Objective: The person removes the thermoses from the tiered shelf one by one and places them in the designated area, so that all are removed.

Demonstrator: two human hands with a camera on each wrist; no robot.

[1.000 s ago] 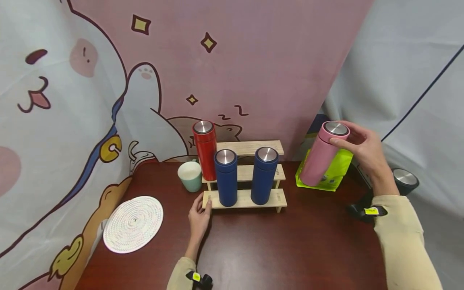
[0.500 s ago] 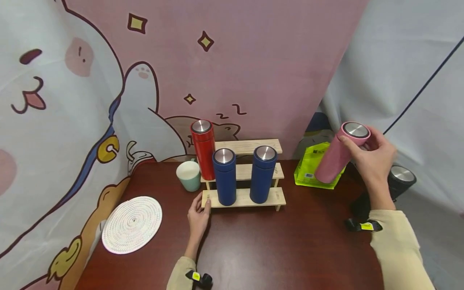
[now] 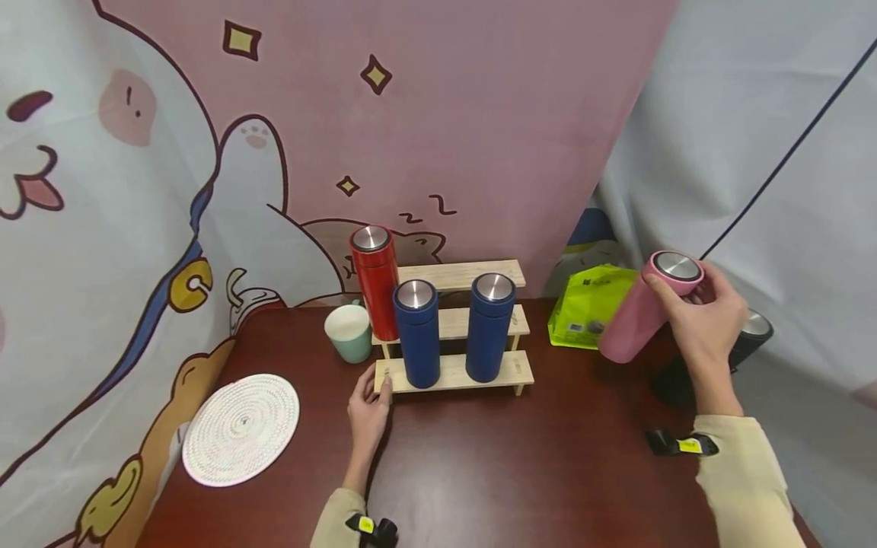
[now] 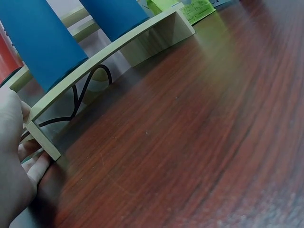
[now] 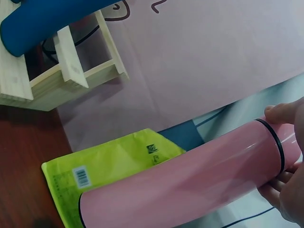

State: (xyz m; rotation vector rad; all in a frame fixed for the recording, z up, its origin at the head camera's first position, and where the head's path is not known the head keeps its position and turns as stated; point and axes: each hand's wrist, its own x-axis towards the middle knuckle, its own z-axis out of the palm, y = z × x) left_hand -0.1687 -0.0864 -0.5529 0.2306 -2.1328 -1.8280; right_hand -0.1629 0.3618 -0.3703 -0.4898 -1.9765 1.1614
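My right hand (image 3: pixel 712 316) grips a pink thermos bottle (image 3: pixel 640 316) around its top, fingers and thumb on opposite sides below the steel lid. The bottle hangs tilted, its base toward the lower left, in front of a lime-green bag (image 5: pixel 114 164). At the left end of a three-step wooden rack (image 3: pixel 517 371), my left hand (image 3: pixel 368 407) holds the lowest step, thumb on top and fingers around the end leg. Two blue thermos bottles (image 3: pixel 418 335) (image 3: pixel 489 327) stand upright on that lowest step. Behind them, a red thermos bottle (image 3: pixel 377 285) stands upright at the rack's left.
A mint-green mug (image 3: pixel 351 335) stands left of the rack. Farther left lies a round white woven mat (image 3: pixel 241 430). Behind my right wrist, a black bottle with a steel lid (image 3: pixel 750 335) is partly hidden. Printed cloth (image 3: pixel 479 137) hangs behind the dark red-brown table (image 3: pixel 514 464).
My right hand has carried the pink bottle to the right, off the front of the green bag, then slightly lower. The left hand stays on the rack. The head view has turned slightly right.
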